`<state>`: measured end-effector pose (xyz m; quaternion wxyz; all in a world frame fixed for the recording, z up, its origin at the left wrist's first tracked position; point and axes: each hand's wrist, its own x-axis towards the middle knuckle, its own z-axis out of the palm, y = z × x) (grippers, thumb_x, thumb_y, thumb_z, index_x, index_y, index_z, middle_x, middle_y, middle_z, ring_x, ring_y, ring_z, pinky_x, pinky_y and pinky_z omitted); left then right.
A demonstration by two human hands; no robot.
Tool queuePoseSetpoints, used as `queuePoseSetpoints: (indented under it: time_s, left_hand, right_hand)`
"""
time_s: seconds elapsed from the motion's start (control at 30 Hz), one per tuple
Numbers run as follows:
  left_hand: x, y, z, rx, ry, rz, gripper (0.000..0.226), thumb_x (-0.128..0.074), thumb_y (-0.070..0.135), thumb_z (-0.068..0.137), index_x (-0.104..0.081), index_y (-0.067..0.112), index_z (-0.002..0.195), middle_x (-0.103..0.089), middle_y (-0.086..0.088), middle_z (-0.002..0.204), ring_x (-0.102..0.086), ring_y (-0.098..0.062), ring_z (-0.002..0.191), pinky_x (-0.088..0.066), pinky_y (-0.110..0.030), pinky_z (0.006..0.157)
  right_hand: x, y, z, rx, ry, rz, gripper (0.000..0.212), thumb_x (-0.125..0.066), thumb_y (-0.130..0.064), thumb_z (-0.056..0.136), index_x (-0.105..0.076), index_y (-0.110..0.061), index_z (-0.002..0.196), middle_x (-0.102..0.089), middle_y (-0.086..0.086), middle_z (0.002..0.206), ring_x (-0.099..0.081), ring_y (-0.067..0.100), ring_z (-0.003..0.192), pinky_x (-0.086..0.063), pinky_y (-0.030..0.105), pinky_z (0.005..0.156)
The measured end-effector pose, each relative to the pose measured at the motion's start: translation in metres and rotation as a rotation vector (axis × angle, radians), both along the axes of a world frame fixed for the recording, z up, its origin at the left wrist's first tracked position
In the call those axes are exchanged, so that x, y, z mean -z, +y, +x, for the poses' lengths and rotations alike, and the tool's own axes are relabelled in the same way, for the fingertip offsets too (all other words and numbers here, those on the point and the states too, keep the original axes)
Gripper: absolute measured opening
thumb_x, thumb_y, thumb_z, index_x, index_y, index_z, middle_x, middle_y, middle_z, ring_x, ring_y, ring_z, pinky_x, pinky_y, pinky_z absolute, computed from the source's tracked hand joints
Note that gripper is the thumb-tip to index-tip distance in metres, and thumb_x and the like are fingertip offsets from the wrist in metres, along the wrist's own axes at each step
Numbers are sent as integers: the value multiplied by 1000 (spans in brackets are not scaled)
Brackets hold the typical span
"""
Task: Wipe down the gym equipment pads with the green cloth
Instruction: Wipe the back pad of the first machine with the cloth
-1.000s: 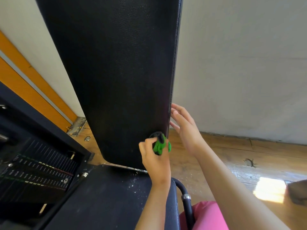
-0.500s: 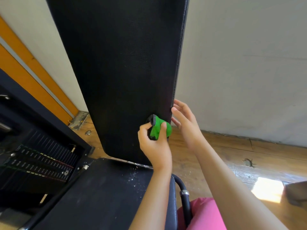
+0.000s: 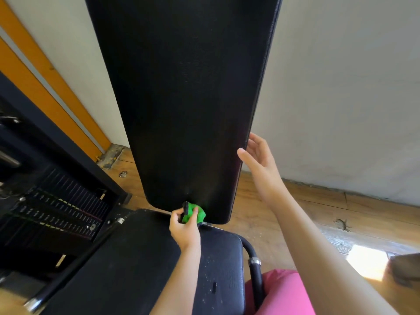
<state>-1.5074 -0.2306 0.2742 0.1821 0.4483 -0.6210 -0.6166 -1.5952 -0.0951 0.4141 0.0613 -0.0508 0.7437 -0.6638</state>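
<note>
Upholstery dominated the frame: a tall, black, leather-look backrest pad [image 3: 181,98] rose from the centre to the top edge, standing nearly upright. Below it, filling the lower middle, lay a flat black seat pad [image 3: 136,264] speckled with pale dust or crumbs, probably the next surface needing attention. A dark metal weight stack [image 3: 59,210] sat at the lower left, and a wooden plank floor [image 3: 306,208] ran across the right.

The right hand [image 3: 259,164] hovered at centre right beside the backrest pad's right edge, fingers straight and spread, thumb at the edge. It seemed placed to steady the pad against wiping pressure, though actual contact was unclear.

The left hand [image 3: 185,230], at lower centre, had its fingers curled tightly around a small, bunched, bright green cloth [image 3: 196,214]. It pressed the cloth against the backrest pad's bottom edge, just above the gap where it met the seat pad, likely finishing that pad's lowest strip.
</note>
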Motion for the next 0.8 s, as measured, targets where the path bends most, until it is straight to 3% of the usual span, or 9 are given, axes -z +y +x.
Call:
queuePoseSetpoints:
  time_s: [0.13, 0.23, 0.4, 0.57, 0.8]
  left_hand:
    - [-10, -6, -4, -29, 55, -7, 18, -72, 8, 82, -63, 9, 98, -64, -12, 108, -61, -24, 102, -48, -13, 65]
    - [-35, -17, -18, -87, 192, -39, 21, -71, 8, 84, -64, 7, 103, -64, -11, 107, -61, -18, 98, -51, -10, 70]
    - [-66, -34, -34, -51, 324, -165, 24, -71, 17, 85, -64, 9, 106, -65, -4, 103, -61, -12, 98, -53, -21, 83]
    - [-48, -39, -27, -23, 328, -156, 27, -69, 13, 86, -63, 6, 111, -65, -4, 107, -61, -10, 100, -50, -10, 78]
    - [13, -40, -7, -71, 146, -42, 27, -70, 10, 85, -62, 11, 111, -64, -6, 110, -61, -18, 105, -50, -19, 84]
  right_hand:
    - [-1, -6, 5, -2, 33, 69, 55, -55, -27, 95, -28, -28, 143, -37, -10, 147, -37, 4, 132, -37, 17, 101]
    - [3, -13, 7, 29, 77, 165, 62, -57, -30, 93, -23, -30, 145, -36, -12, 146, -37, 4, 131, -37, 27, 106]
    - [23, -20, 16, 33, 72, 220, 75, -60, -29, 91, -12, -32, 149, -33, -12, 149, -35, 6, 135, -31, 30, 111]
    - [41, -27, 29, 66, 20, 218, 82, -60, -26, 91, -3, -38, 149, -33, -12, 150, -36, 7, 135, -34, 42, 112]
    - [56, -30, 33, 59, -44, 226, 77, -59, -26, 91, -8, -40, 147, -37, -13, 146, -40, 8, 132, -37, 44, 110]
